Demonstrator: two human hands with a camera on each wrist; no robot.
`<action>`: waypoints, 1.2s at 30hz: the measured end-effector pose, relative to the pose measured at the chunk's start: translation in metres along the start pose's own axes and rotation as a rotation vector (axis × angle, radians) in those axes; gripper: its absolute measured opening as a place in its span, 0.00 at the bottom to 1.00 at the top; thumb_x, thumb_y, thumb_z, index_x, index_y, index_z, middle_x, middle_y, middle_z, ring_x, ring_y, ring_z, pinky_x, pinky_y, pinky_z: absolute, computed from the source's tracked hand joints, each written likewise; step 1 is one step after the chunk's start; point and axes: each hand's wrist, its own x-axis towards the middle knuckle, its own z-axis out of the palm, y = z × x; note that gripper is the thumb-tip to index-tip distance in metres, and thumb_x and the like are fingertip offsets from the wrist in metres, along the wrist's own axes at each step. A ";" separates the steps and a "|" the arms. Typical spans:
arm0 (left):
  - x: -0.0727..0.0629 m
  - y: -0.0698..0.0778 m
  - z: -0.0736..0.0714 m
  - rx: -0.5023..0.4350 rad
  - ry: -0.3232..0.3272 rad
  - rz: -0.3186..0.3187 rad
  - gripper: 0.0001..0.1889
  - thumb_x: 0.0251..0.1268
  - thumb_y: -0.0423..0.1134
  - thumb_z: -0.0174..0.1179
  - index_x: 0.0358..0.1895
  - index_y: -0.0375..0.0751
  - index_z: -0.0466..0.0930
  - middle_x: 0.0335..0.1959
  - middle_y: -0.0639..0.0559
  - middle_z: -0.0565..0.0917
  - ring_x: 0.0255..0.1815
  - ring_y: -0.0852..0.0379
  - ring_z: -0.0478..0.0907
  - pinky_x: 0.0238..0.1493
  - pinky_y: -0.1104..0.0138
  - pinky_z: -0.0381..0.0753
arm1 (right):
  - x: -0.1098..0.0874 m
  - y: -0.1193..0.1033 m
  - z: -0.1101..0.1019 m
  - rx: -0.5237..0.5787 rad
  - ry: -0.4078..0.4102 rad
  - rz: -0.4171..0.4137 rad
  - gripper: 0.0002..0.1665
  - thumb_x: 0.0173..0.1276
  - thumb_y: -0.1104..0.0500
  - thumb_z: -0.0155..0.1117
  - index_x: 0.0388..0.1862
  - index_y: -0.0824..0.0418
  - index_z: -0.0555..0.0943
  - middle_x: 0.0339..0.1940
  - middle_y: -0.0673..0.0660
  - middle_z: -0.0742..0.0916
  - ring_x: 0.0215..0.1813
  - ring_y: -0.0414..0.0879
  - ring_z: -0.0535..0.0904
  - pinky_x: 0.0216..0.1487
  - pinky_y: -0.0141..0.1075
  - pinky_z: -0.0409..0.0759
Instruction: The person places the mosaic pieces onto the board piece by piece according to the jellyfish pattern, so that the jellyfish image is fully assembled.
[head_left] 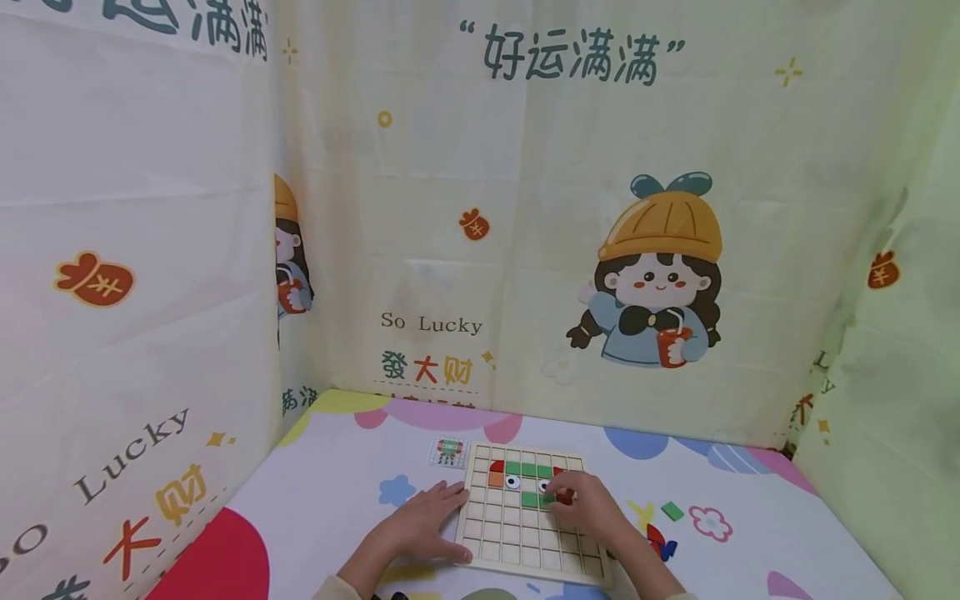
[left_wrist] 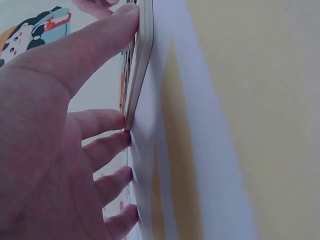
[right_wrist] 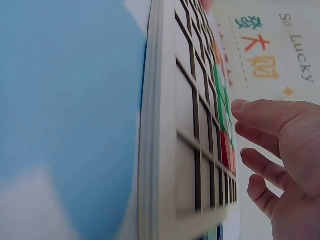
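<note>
A wooden grid board [head_left: 498, 533] lies on the table in the head view. Set in its cells are green squares [head_left: 529, 499], a red corner piece [head_left: 497, 467], an orange square [head_left: 496, 480] and eye tiles [head_left: 512, 482]. My left hand [head_left: 423, 525] rests against the board's left side, fingers spread, with the thumb at the near edge; in the left wrist view the thumb touches the board's side [left_wrist: 142, 55]. Over the right part of the board, my right hand [head_left: 588, 508] has its fingertips at a green square, partly hiding it and a red piece. No piece shows between its fingers in the right wrist view.
A small pattern card [head_left: 449, 452] lies beyond the board's upper left corner. To the right are a loose green tile [head_left: 672, 511] and a small pile of red and blue pieces [head_left: 657, 540]. Printed cloth walls [head_left: 420, 275] enclose the table at the back and sides.
</note>
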 end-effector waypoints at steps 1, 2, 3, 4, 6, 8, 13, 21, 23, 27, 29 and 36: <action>0.000 0.000 0.000 -0.001 -0.001 -0.003 0.47 0.47 0.67 0.66 0.72 0.53 0.64 0.75 0.55 0.63 0.78 0.44 0.55 0.74 0.44 0.58 | -0.003 0.002 -0.003 -0.004 0.002 0.018 0.08 0.58 0.61 0.71 0.37 0.54 0.86 0.38 0.49 0.86 0.35 0.40 0.73 0.33 0.30 0.73; 0.000 0.000 0.000 -0.003 -0.003 -0.005 0.47 0.47 0.67 0.67 0.72 0.53 0.64 0.75 0.55 0.63 0.78 0.44 0.54 0.74 0.44 0.58 | -0.005 0.003 -0.006 -0.001 0.006 0.037 0.08 0.58 0.61 0.71 0.38 0.54 0.86 0.38 0.49 0.86 0.35 0.41 0.73 0.32 0.30 0.72; 0.001 0.000 -0.001 -0.006 -0.004 -0.006 0.47 0.47 0.66 0.67 0.72 0.53 0.64 0.75 0.55 0.63 0.78 0.44 0.54 0.74 0.44 0.58 | -0.008 0.005 -0.009 -0.013 0.011 0.048 0.08 0.58 0.61 0.72 0.37 0.53 0.86 0.39 0.48 0.86 0.36 0.41 0.73 0.32 0.29 0.72; 0.001 0.001 -0.001 -0.009 -0.006 -0.009 0.47 0.47 0.66 0.67 0.72 0.53 0.64 0.75 0.55 0.63 0.78 0.44 0.54 0.74 0.43 0.57 | -0.011 0.007 -0.012 -0.020 0.013 0.064 0.08 0.58 0.61 0.72 0.37 0.53 0.86 0.39 0.48 0.86 0.36 0.41 0.74 0.31 0.29 0.72; 0.001 0.001 -0.002 -0.012 -0.010 -0.013 0.47 0.47 0.66 0.67 0.72 0.53 0.64 0.75 0.55 0.63 0.78 0.44 0.54 0.74 0.44 0.57 | -0.017 0.012 -0.017 -0.028 0.021 0.101 0.07 0.58 0.60 0.72 0.36 0.52 0.86 0.38 0.47 0.86 0.35 0.41 0.73 0.30 0.29 0.72; 0.001 0.001 -0.003 -0.014 -0.012 -0.013 0.47 0.47 0.66 0.67 0.72 0.53 0.64 0.75 0.55 0.63 0.78 0.44 0.54 0.74 0.43 0.57 | -0.024 0.015 -0.023 -0.038 0.025 0.144 0.07 0.57 0.60 0.72 0.35 0.52 0.86 0.36 0.47 0.86 0.35 0.41 0.73 0.29 0.29 0.71; 0.002 -0.001 -0.003 -0.006 -0.012 -0.005 0.47 0.48 0.66 0.67 0.72 0.53 0.63 0.75 0.55 0.63 0.78 0.44 0.54 0.74 0.43 0.57 | -0.038 0.022 -0.036 -0.057 0.024 0.197 0.07 0.55 0.62 0.73 0.33 0.51 0.86 0.32 0.45 0.84 0.32 0.39 0.72 0.29 0.28 0.70; 0.001 -0.003 -0.003 -0.004 -0.002 0.004 0.48 0.48 0.66 0.66 0.73 0.51 0.63 0.76 0.54 0.62 0.78 0.43 0.54 0.74 0.43 0.56 | -0.056 0.038 -0.048 -0.041 -0.008 0.208 0.06 0.53 0.58 0.76 0.29 0.51 0.86 0.28 0.45 0.83 0.29 0.38 0.70 0.26 0.27 0.70; 0.002 -0.004 -0.003 -0.004 -0.001 0.005 0.48 0.48 0.66 0.66 0.73 0.51 0.63 0.76 0.53 0.62 0.78 0.43 0.54 0.74 0.43 0.56 | -0.059 0.041 -0.049 -0.032 -0.020 0.198 0.06 0.52 0.57 0.76 0.30 0.52 0.86 0.28 0.46 0.82 0.28 0.37 0.69 0.26 0.27 0.70; 0.002 -0.004 -0.002 0.003 -0.005 0.007 0.48 0.48 0.67 0.66 0.73 0.51 0.63 0.76 0.53 0.63 0.78 0.43 0.54 0.74 0.43 0.57 | -0.061 0.047 -0.048 -0.040 -0.030 0.168 0.07 0.51 0.58 0.77 0.30 0.53 0.87 0.27 0.47 0.81 0.28 0.36 0.69 0.27 0.26 0.70; 0.002 -0.004 -0.002 0.011 -0.005 0.011 0.48 0.48 0.67 0.66 0.72 0.51 0.63 0.75 0.53 0.63 0.78 0.43 0.54 0.74 0.43 0.58 | -0.061 0.048 -0.047 -0.057 -0.037 0.169 0.07 0.51 0.58 0.77 0.29 0.52 0.87 0.27 0.47 0.80 0.29 0.37 0.69 0.28 0.26 0.70; 0.001 0.000 -0.001 -0.004 -0.015 -0.005 0.47 0.47 0.67 0.66 0.72 0.52 0.64 0.75 0.54 0.63 0.78 0.43 0.54 0.74 0.43 0.58 | -0.057 0.045 -0.044 -0.086 -0.047 0.228 0.06 0.51 0.61 0.76 0.29 0.52 0.88 0.27 0.47 0.80 0.31 0.41 0.71 0.29 0.26 0.72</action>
